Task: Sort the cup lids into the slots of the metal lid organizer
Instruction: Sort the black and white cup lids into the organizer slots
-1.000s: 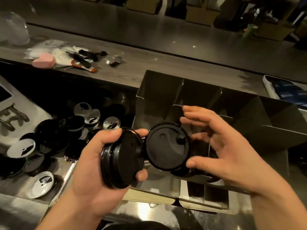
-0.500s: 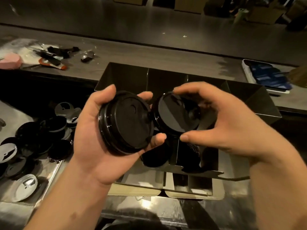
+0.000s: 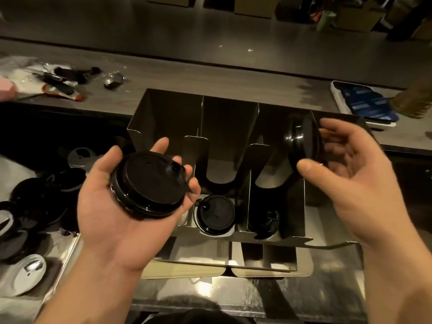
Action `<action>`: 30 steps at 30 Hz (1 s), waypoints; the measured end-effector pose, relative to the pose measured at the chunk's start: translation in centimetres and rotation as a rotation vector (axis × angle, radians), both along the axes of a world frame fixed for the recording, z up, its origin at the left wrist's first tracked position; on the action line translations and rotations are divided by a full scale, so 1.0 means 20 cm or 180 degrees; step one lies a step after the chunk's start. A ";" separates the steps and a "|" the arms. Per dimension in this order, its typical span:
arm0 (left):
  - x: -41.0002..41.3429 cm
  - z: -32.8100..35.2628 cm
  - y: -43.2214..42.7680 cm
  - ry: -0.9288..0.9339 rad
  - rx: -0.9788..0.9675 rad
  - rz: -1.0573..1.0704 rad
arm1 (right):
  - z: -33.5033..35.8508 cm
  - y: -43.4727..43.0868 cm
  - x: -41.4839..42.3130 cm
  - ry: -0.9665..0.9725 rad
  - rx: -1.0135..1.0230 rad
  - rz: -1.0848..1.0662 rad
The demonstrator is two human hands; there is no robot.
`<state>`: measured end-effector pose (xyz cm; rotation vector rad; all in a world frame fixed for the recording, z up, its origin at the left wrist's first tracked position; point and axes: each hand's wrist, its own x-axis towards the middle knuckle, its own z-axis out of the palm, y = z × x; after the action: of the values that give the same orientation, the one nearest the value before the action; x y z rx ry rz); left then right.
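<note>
Left hand (image 3: 131, 206): palm up, fingers curled round the lid stack (image 3: 147, 183), which I read as a few black lids nested, spout side up, just in front of the leftmost slot.
Right hand (image 3: 350, 181): blurred, half closed, with the thumb and fingers holding the single lid (image 3: 304, 141) on edge.
Single lid, position: above the right end of the metal lid organizer (image 3: 168, 113). I cannot tell which slot it is over.
Step in hand: I judge I am placing this lid.
Next move: line the lid up between two dividers, lower it, then let go.
In the way: the divider edge (image 3: 313, 118) right at the lid.
Already slotted: middle-slot lid (image 3: 215, 215), lying flat, and right-slot lid (image 3: 264, 220), dark and unclear.
Unsorted: loose lids (image 3: 35, 202) heaped at the left.
Beyond: counter clutter (image 3: 63, 87) and blue tray (image 3: 367, 106), well apart.
</note>
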<state>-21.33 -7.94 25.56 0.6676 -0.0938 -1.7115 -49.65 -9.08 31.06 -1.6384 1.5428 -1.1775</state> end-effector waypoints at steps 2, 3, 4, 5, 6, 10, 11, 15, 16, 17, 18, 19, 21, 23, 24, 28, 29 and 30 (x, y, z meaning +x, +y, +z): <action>-0.02 0.03 0.00 0.0059 -0.0051 -0.0092 | 0.02 0.06 0.07 0.0435 -0.0146 0.0225; -0.02 0.04 0.00 0.0115 -0.0124 -0.0119 | 0.04 0.08 0.11 0.0772 -0.0263 0.0366; -0.02 0.05 0.00 0.0124 -0.0096 -0.0045 | 0.04 0.10 0.15 0.1087 -0.0307 0.0500; -0.02 0.07 0.01 0.0144 -0.0089 0.0004 | 0.03 0.11 0.19 0.1344 -0.0223 0.0623; -0.01 0.09 0.02 0.0116 -0.0067 0.0060 | 0.01 0.10 0.22 0.1581 -0.0067 0.0745; 0.04 0.08 0.03 0.0143 -0.0089 0.0074 | -0.14 0.05 0.35 0.2406 0.0427 0.1227; 0.05 0.07 0.04 0.0127 -0.0130 0.0052 | -0.16 0.05 0.37 0.2397 0.0507 0.1279; 0.08 0.05 0.05 -0.0334 -0.0545 -0.0337 | -0.18 0.04 0.37 0.1507 0.0839 0.1100; 0.09 0.03 0.06 -0.0452 -0.0702 -0.0499 | -0.18 0.03 0.36 0.1189 0.0891 0.0962; 0.10 0.00 0.06 -0.0484 -0.0869 -0.0716 | -0.18 0.03 0.36 0.0870 0.0931 0.0807; 0.11 -0.02 0.07 -0.0392 -0.1043 -0.0984 | -0.18 0.03 0.36 0.0537 0.0950 0.0668; 0.10 -0.04 0.07 -0.0293 -0.1230 -0.1276 | -0.18 0.03 0.36 0.0214 0.0957 0.0560; 0.10 -0.06 0.08 -0.0338 -0.1566 -0.1740 | -0.18 0.03 0.39 -0.0315 0.0973 0.0430; 0.08 -0.07 0.10 -0.0515 -0.1821 -0.2033 | -0.18 0.02 0.43 -0.0486 0.1083 0.0356; 0.07 -0.07 0.10 -0.0586 -0.1860 -0.2121 | -0.18 0.02 0.45 -0.0443 0.1128 0.0314; 0.08 -0.07 0.06 -0.0492 -0.1683 -0.2089 | -0.18 0.03 0.45 0.0102 0.1059 0.0125; 0.09 -0.08 0.04 -0.0280 -0.1635 -0.2092 | -0.18 0.04 0.44 0.0171 0.1009 0.0188; 0.09 -0.08 0.03 0.0008 -0.1594 -0.2112 | -0.18 0.05 0.42 0.0144 0.0923 0.0280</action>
<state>-19.47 -7.42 24.01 0.2614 -0.7876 -2.1970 -41.16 -8.05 27.55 -1.5302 1.5694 -0.8315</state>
